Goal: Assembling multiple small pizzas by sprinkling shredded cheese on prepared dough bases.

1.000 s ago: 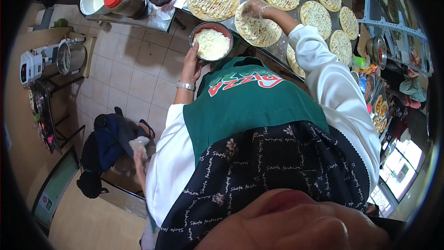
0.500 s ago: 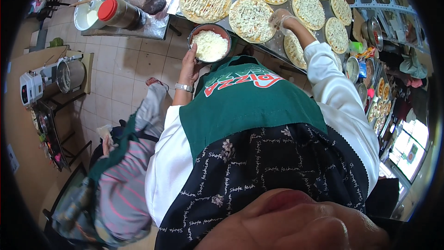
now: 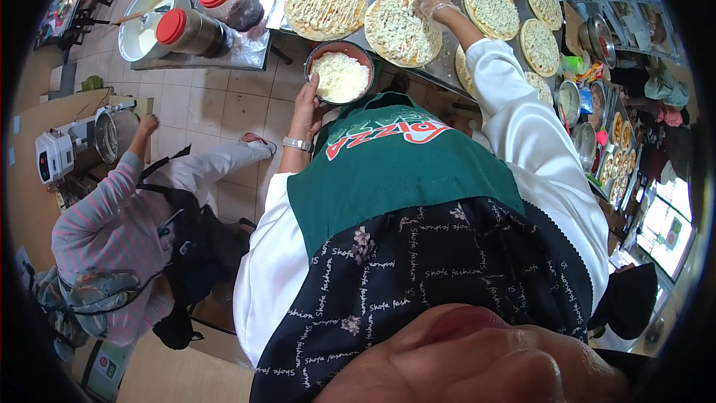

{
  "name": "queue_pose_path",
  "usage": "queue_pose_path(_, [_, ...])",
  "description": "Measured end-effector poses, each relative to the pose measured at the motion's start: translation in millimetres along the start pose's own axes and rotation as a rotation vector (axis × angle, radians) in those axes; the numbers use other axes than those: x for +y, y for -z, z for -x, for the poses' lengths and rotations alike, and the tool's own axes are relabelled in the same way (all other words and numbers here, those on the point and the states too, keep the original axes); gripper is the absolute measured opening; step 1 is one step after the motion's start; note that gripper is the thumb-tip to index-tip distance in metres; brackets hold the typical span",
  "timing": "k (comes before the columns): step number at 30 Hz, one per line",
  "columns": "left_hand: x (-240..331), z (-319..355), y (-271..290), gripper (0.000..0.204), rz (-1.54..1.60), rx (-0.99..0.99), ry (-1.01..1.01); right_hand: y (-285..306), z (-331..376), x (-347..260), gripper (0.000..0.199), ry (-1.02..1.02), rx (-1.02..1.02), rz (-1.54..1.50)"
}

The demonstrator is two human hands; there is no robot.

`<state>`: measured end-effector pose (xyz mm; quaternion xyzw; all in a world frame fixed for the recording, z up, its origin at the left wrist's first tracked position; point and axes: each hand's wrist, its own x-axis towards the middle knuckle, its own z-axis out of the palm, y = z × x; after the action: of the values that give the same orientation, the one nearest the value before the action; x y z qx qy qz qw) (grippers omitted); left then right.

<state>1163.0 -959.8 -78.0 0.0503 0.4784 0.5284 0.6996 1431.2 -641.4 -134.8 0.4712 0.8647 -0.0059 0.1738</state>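
Note:
My left hand grips the side of a round dark bowl, its thumb over the rim. White shredded cheese fills the bowl, which I hold just off the table's near edge. In a clear plastic glove, my right hand hangs over the upper right edge of the nearest pizza. Its fingers are bunched and point down; what they hold, if anything, is too small to make out. White shreds cover that pizza. To its left lies a pizza striped with pale sauce.
Several more pizzas lie on the metal table. At left stand two red-lidded jars and a white bucket of pale sauce. Another person leans at my left, one arm reaching toward a mixer. Metal bowls stand right.
My right hand has moved left and away from me over the same pizza. The bowl in my left hand has barely shifted. The other person has turned and stretched an arm toward the mixer.

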Motion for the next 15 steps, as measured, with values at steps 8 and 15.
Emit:
queue_pose_path(8, [-15.7, -3.3, 26.4, 0.054, 0.029, 0.084, -0.010, 21.0, -18.0, -24.6, 0.027, -0.056, 0.089, -0.328])
queue_pose_path(15, [-9.0, 6.6, 12.7, 0.053, 0.030, 0.105, -0.031, 21.4, 13.5, -16.9, 0.027, 0.040, 0.049, -0.194])
